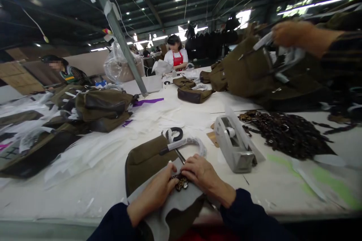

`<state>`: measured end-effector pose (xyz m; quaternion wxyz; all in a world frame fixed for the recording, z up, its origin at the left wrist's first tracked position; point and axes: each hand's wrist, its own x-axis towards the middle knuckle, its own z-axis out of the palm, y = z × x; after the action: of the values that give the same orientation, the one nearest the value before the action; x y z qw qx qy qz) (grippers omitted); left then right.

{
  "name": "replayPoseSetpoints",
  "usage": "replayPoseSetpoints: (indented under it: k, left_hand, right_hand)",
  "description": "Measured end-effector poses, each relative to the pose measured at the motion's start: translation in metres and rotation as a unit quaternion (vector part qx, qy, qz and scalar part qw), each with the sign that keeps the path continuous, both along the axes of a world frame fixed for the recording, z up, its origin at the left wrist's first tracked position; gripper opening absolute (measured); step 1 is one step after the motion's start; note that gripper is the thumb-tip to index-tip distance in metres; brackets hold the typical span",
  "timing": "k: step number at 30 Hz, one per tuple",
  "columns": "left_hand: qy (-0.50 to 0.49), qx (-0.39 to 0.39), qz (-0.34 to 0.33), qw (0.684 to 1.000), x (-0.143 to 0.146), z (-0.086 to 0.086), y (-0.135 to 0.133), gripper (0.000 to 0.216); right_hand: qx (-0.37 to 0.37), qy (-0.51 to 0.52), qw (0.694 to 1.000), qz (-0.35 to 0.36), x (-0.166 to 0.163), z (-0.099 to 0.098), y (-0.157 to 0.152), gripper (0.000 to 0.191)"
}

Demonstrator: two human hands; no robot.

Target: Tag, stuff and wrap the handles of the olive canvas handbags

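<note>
An olive-brown bag [144, 158] lies on the white table [85, 192] in front of me, with its wrapped handle [183, 144] curving over the top. A grey sheet [175, 203] covers the bag's near part. My left hand [157, 192] and my right hand [199, 175] meet over it, fingers pinched on a small dark patterned metal fitting [181, 183]. Both hands are closed around that piece.
A grey tape dispenser [233, 143] stands to the right, beside a heap of dark metal chain pieces [285, 131]. More olive bags [102, 109] pile up at left and far right [254, 67], where another person's hand [288, 34] reaches. Two people sit at the far side.
</note>
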<state>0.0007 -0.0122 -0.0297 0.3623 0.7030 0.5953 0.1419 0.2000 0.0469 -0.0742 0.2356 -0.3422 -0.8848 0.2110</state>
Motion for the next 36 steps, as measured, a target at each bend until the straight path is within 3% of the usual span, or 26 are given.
replayPoseSetpoints:
  k: [5, 10, 16, 18, 21, 27, 30, 36]
  left_hand:
    - [0.077, 0.063, 0.007, 0.995, 0.009, -0.002, -0.011, 0.017]
    - [0.081, 0.080, 0.007, 0.994, 0.010, -0.004, -0.014, 0.020]
    - [0.062, 0.082, 0.009, 0.995, 0.005, -0.007, -0.013, 0.017]
    - [0.064, 0.077, 0.009, 0.995, 0.005, -0.006, -0.014, 0.016]
    - [0.059, 0.076, -0.003, 0.995, 0.006, -0.004, -0.015, 0.015]
    - [0.050, 0.080, -0.019, 0.995, 0.006, -0.002, -0.019, 0.017]
    - [0.047, 0.084, -0.025, 0.995, 0.005, -0.001, -0.020, 0.019]
    - [0.019, 0.060, -0.026, 0.998, 0.003, 0.004, -0.018, 0.019]
  right_hand:
    - [-0.006, -0.004, 1.000, -0.005, -0.002, -0.012, 0.003, 0.020]
    - [-0.022, 0.032, 0.999, 0.012, 0.009, 0.000, -0.001, 0.021]
    - [-0.042, 0.026, 0.988, 0.144, 0.043, 0.026, -0.013, 0.057]
    - [-0.022, -0.002, 0.986, 0.164, 0.047, 0.023, -0.017, 0.050]
    - [0.019, 0.000, 0.988, 0.154, 0.043, 0.014, -0.022, 0.019]
    - [0.076, 0.050, 0.989, 0.112, 0.020, 0.011, -0.020, 0.019]
    - [0.095, 0.045, 0.987, 0.126, 0.013, 0.011, -0.014, 0.022]
    - [0.044, 0.030, 0.990, 0.129, 0.008, 0.002, -0.011, 0.021]
